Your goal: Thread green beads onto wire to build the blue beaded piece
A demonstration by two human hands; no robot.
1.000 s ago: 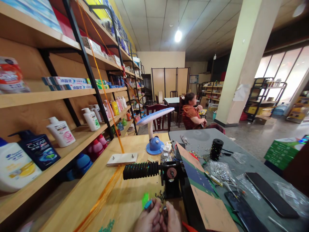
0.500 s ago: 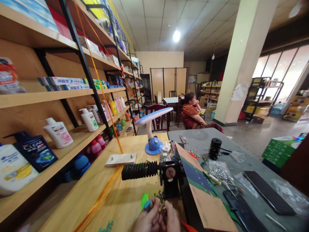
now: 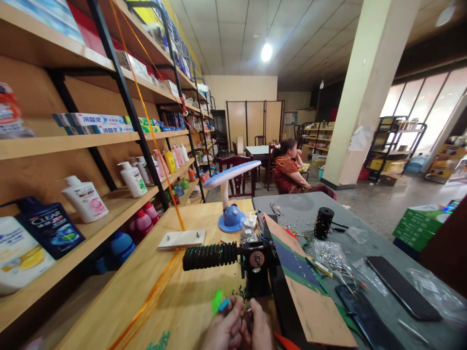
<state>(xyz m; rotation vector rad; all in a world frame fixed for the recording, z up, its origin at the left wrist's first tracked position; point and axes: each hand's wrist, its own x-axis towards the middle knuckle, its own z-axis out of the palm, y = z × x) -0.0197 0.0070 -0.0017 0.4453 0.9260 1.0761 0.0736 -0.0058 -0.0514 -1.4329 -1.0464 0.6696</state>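
My left hand [image 3: 225, 328] and my right hand [image 3: 260, 328] are close together at the bottom of the head view, fingers bent and pinched. A small blue piece [image 3: 224, 305] shows at the left fingertips; I cannot tell if it is held or worn. Something small and dark lies between the right fingers, too hidden to name. Just beyond my hands stands a black stand [image 3: 258, 272] with a round dial, bearing a black ribbed roller [image 3: 209, 256] wound with coloured thread. A bright green piece [image 3: 217, 301] and small green bits [image 3: 159, 341] lie on the wooden table [image 3: 109, 296].
Orange threads [image 3: 153, 301] run past a white block [image 3: 181, 239]. Behind stands a blue lamp [image 3: 231, 218]. On the right are a striped board [image 3: 302, 277], a black spool [image 3: 323, 222], bags of small parts [image 3: 330, 257] and a phone [image 3: 401, 288]. Shelves of bottles flank the left; a person [image 3: 288, 167] sits beyond.
The view has shifted very slightly. Both hands stay together in nearly the same place, with only slight finger movement.
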